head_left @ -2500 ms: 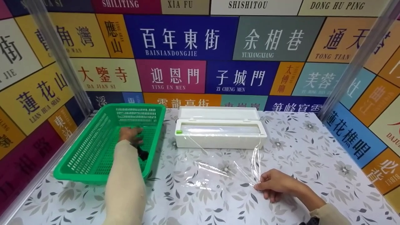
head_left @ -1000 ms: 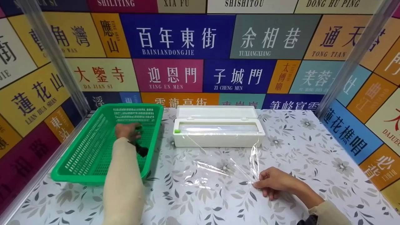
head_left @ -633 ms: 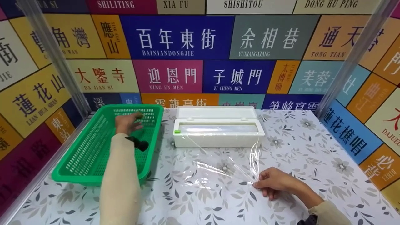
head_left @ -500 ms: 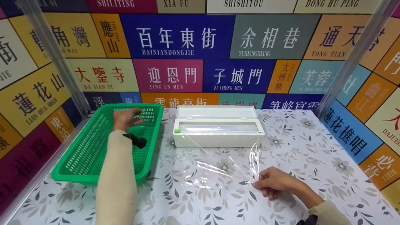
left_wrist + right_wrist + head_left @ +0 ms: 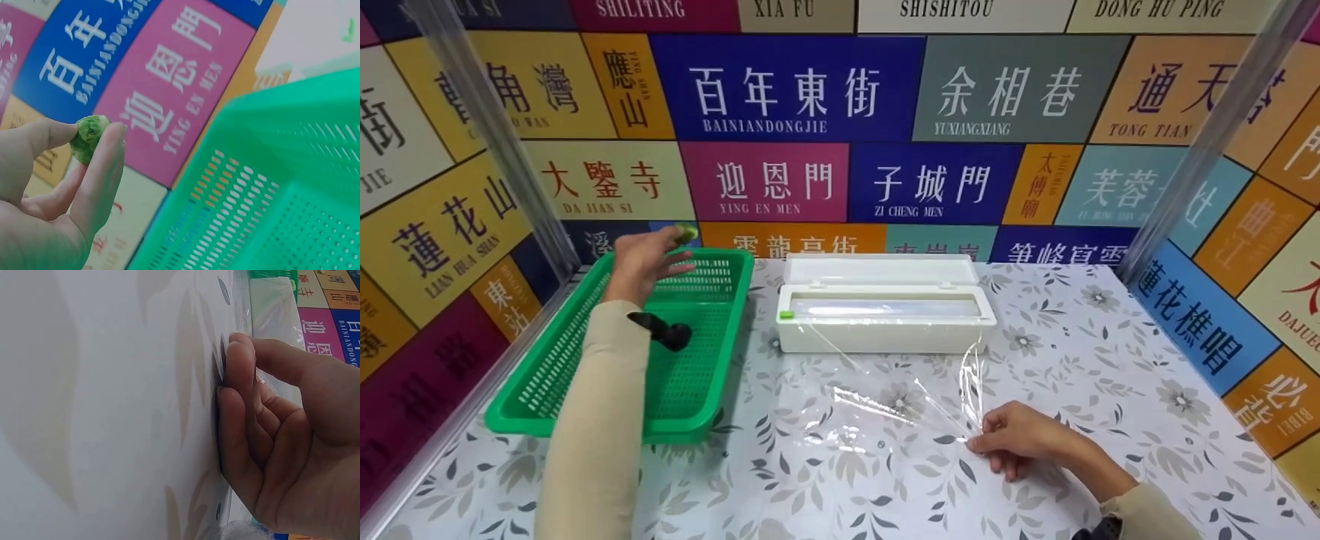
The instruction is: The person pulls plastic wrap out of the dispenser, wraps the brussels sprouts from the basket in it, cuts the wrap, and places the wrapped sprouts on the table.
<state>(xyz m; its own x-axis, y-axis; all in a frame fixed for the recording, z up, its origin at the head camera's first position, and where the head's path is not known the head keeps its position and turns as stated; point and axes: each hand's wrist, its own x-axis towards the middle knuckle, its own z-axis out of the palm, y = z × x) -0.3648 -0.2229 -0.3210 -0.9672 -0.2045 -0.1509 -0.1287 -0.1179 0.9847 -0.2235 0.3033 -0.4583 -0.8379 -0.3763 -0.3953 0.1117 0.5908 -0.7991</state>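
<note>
My left hand (image 5: 643,259) is raised over the far end of a green plastic basket (image 5: 733,337). Between thumb and fingers it pinches a small green Brussels sprout (image 5: 87,139), pale at one end. Lower right, my right hand (image 5: 1024,439) pinches a corner of clear plastic wrap (image 5: 877,409) close to the tabletop. That sheet runs from a white wrap dispenser (image 5: 885,339), whose lid (image 5: 877,268) stands open at the back. In the right wrist view the fingers (image 5: 239,363) are curled beside the flowered cloth.
A green slider (image 5: 786,315) sits at the dispenser's left end. Flower-patterned cloth (image 5: 1110,352) covers the table. Behind stands a wall (image 5: 787,90) of coloured signs, with clear upright posts (image 5: 1207,135) at both corners. A black wrist-camera mount (image 5: 664,331) hangs under the left sleeve.
My left hand has risen from inside the basket to above its far rim, bringing out the Brussels sprout. The right hand and the stretched plastic wrap have stayed in place.
</note>
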